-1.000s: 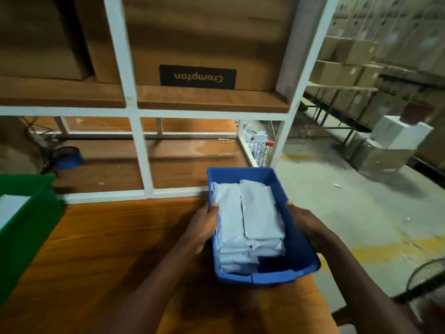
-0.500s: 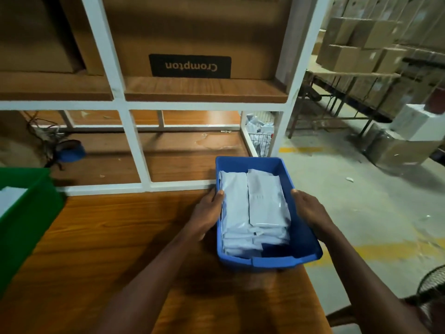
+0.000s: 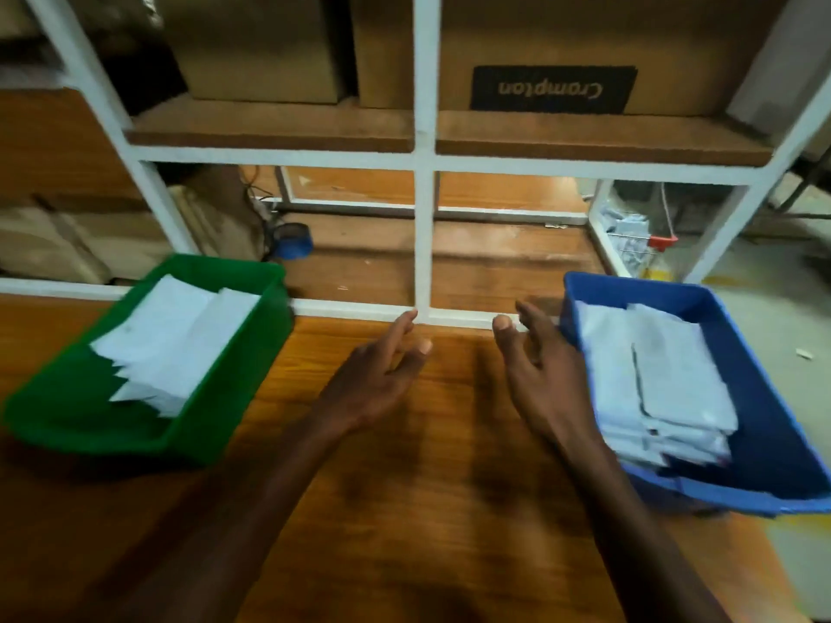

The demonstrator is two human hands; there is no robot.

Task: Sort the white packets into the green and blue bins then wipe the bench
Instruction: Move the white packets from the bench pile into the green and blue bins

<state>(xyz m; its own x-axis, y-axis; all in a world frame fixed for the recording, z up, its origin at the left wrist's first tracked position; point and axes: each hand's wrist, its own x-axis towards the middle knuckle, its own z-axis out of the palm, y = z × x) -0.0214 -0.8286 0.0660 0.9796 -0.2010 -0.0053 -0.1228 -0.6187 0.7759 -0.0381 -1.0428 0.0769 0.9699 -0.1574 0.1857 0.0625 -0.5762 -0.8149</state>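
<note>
A blue bin stands at the right end of the wooden bench and holds a stack of white packets. At the left stands a green bin with more white packets fanned inside. My left hand hovers over the bench between the bins, fingers apart, holding nothing. My right hand is just left of the blue bin's wall, fingers spread and empty.
A white metal shelf frame rises behind the bench, with cardboard boxes on its upper board. A blue tape roll lies on the lower board. Beyond the bench's right end is concrete floor.
Both hands have let go of the blue bin and now hang open over the middle of the bench. The view has swung left, bringing the green bin fully in.
</note>
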